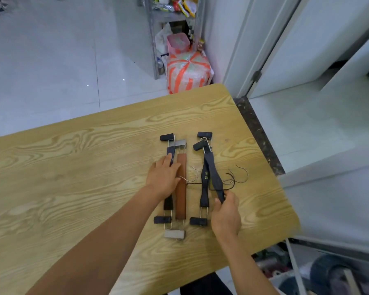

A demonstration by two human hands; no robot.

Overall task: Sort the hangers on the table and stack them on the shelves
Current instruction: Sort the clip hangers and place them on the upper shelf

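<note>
Our left hand (163,179) lies flat, fingers close together, across the brown wooden clip hanger (181,201) and a black clip hanger (168,203). Our right hand (226,213) pinches the near end of another black hanger (211,167).

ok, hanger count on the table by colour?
dark hangers: 3 (one under the left hand, one lying free, one pinched by the right hand)
brown wooden hanger: 1
total: 4
</note>
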